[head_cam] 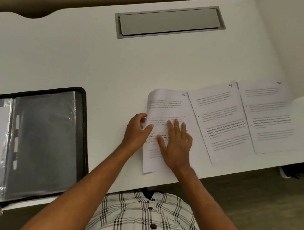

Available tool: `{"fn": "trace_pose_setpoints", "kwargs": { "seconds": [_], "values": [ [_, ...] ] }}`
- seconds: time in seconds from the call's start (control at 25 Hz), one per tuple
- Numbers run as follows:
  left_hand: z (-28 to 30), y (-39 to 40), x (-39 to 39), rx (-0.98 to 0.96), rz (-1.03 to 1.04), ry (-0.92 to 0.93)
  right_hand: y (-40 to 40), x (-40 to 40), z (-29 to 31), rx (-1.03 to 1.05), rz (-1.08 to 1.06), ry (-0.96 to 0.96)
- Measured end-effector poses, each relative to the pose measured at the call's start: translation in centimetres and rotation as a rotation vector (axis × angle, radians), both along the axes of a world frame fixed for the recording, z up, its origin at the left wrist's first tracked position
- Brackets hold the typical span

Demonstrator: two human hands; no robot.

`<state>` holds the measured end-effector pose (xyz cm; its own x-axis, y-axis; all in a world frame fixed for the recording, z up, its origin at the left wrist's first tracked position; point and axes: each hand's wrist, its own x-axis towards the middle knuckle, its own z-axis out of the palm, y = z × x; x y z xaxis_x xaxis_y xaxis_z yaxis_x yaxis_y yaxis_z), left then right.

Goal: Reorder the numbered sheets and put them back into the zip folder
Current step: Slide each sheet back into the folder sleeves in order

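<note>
Nearest, the open zip folder (44,137) lies at the desk's (95,62) front left, clear sleeves showing and white paper under its left flap. Well right of it sits a stack topped by the sheet marked 8 (166,105). The right hand (177,140) lies flat on that sheet, fingers straight and spread, pressing it down. The left hand (136,130) pinches the stack's left edge (thumb on top, that edge curling upward). Further right lie the sheet marked 9 (221,122), then the sheet marked 10 (268,117), edges overlapping slightly. Farthest, a grey cable cover (170,21).
</note>
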<state>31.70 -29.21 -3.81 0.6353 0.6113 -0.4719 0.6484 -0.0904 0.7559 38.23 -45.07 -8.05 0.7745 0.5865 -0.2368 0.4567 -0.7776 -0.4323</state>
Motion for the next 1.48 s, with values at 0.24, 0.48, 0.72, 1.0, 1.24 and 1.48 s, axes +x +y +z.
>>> {"fn": "trace_pose_setpoints", "kwargs": {
  "seconds": [0.24,0.48,0.72,1.0,1.24,1.48],
  "values": [
    [0.8,2.7,-1.3,-0.148,0.328,-0.066,2.0,0.0,0.8,0.175,0.036,0.104],
    [3.2,8.1,-5.4,-0.261,0.370,-0.172,6.3,0.3,2.9,0.446,-0.198,0.307],
    [5.9,15.3,-11.2,-0.672,0.503,-0.405,14.6,-3.1,5.7,0.625,-0.522,0.859],
    [5.7,25.5,-17.7,-0.520,0.449,-0.322,23.6,-6.7,7.3,0.713,-0.430,1.483],
    [2.2,31.7,-20.7,-0.130,0.384,-0.082,28.6,-8.3,5.8,0.386,-0.208,0.925],
    [0.3,34.3,-22.4,0.181,0.248,0.008,30.7,-9.4,4.7,0.331,-0.291,0.793]
  ]
}}
